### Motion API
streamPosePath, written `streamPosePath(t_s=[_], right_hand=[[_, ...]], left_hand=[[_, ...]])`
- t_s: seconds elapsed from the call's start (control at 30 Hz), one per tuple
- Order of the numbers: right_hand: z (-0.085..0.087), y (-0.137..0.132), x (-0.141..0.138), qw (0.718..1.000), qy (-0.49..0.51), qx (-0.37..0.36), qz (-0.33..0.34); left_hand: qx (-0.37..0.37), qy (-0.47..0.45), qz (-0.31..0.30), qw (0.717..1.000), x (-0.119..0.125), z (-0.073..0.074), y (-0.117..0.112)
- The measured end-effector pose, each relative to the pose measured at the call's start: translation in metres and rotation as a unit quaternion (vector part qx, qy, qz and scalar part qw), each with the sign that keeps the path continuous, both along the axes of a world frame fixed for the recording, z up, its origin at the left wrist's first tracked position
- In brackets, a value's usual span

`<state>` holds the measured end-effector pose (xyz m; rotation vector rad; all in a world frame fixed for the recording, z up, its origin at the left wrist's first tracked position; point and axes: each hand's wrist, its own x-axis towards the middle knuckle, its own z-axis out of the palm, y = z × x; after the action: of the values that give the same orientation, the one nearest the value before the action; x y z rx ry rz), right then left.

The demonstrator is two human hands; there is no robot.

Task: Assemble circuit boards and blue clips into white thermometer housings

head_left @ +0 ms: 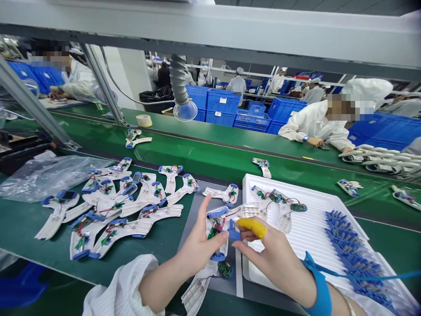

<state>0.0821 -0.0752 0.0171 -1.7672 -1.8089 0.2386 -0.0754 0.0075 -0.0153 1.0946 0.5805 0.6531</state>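
My right hand (263, 241), with a yellow cover on one finger and a blue strap at the wrist, pinches a small blue plastic part (233, 230). My left hand (202, 241) has its thumb and index finger spread. Its thumb tip is close to the blue part and crosses over a white housing half (215, 215) with a green circuit board and red wires. The other left fingers are hidden. Below my hands lies another open white housing (196, 292) with a round green board (225, 269) wired to it.
Several white housings (141, 226) with boards crowd the left bench beside a clear plastic bag (49, 175). At right, a white ribbed tray (315, 245) bears rows of blue parts (353, 250). Housings lie on the green belt (204, 156); a person (324, 118) works across it.
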Motion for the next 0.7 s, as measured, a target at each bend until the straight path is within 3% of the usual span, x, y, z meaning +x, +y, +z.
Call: streamPosePath(t_s=[0.2, 0.4, 0.5, 0.7], right_hand=[[0.001, 0.004, -0.001, 1.000, -0.023, 0.004, 0.021], [0.001, 0.003, -0.003, 0.997, -0.062, -0.034, 0.022], [0.005, 0.002, 0.002, 0.996, -0.068, -0.037, 0.045], [0.012, 0.005, 0.019, 0.971, -0.217, 0.032, 0.097]], left_hand=[[-0.010, -0.040, -0.008, 0.999, 0.001, -0.001, -0.003], [0.063, -0.004, -0.014, 0.998, 0.002, -0.009, -0.003], [0.059, -0.006, -0.012, 0.998, 0.001, -0.008, -0.003], [0.022, -0.010, -0.028, 0.999, 0.000, -0.005, -0.002]])
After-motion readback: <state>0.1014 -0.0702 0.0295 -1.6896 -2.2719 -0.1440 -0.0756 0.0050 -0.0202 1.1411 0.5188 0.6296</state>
